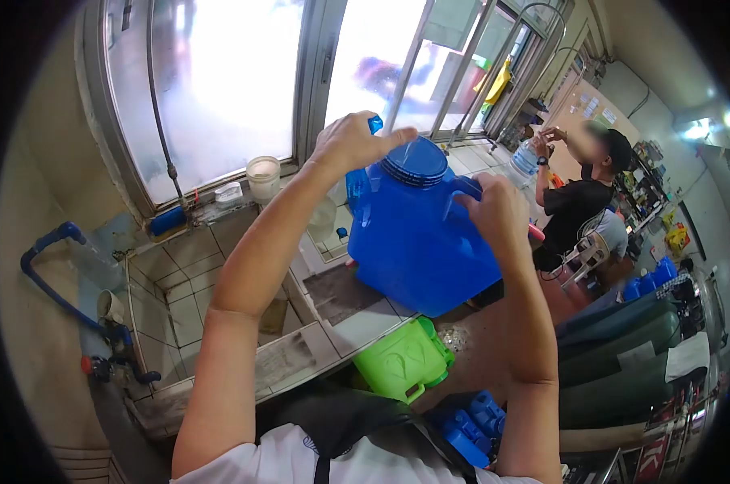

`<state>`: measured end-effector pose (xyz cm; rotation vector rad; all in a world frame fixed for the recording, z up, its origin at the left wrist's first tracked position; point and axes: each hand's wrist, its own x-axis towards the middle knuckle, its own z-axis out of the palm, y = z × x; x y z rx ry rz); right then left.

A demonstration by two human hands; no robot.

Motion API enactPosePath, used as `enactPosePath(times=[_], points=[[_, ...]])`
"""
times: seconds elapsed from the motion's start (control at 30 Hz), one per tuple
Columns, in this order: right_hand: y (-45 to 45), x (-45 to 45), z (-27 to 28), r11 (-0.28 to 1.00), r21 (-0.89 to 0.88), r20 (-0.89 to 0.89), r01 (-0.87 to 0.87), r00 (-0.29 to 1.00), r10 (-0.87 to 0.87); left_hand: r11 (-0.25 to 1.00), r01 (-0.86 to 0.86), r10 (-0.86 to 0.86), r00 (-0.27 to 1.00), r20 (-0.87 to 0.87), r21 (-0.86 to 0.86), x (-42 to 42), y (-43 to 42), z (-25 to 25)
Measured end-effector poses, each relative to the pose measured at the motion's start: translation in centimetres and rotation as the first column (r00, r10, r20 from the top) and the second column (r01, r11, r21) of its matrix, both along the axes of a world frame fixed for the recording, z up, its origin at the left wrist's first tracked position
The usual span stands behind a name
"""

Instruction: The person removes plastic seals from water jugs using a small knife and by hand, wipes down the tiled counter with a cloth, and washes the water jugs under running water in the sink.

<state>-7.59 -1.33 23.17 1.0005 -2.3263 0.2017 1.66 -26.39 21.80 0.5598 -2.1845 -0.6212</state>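
Note:
A large blue water container stands tilted on the tiled counter, its round ribbed mouth facing up. My left hand is at the left side of the mouth, with its thumb stretched toward the rim and a small piece of blue showing by the fingers. My right hand is curled at the blue handle on the container's right shoulder. Part of a blue object shows under my left wrist, beside the container. What my left fingers hold is partly hidden.
Left of the counter is a tiled basin with blue pipes. A white bucket stands by the window. A green container and blue containers are below. A co-worker holds a clear bottle at right.

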Motion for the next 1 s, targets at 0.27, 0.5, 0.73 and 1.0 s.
enactPosePath(times=[0.27,0.5,0.73,1.0], points=[[-0.3,-3.3,7.3,0.996,0.043,0.452,-0.075,0.89,0.048,0.857,0.219,-0.271,0.961,0.046,0.466,-1.5,0.0,-3.3],[-4.0,-1.0,8.8,0.953,0.284,0.577,-0.109,0.813,-0.079,0.783,0.31,-0.331,0.942,-0.061,0.54,1.3,0.7,-3.2],[-5.7,1.7,4.3,0.904,0.29,0.188,-0.315,0.945,0.269,0.953,0.161,-0.177,0.983,0.039,0.256,3.8,1.5,-3.3],[-6.2,5.1,3.6,0.934,0.319,-0.048,-0.159,0.982,0.184,0.888,0.361,-0.347,0.932,-0.101,0.284,3.5,1.4,-3.5]])
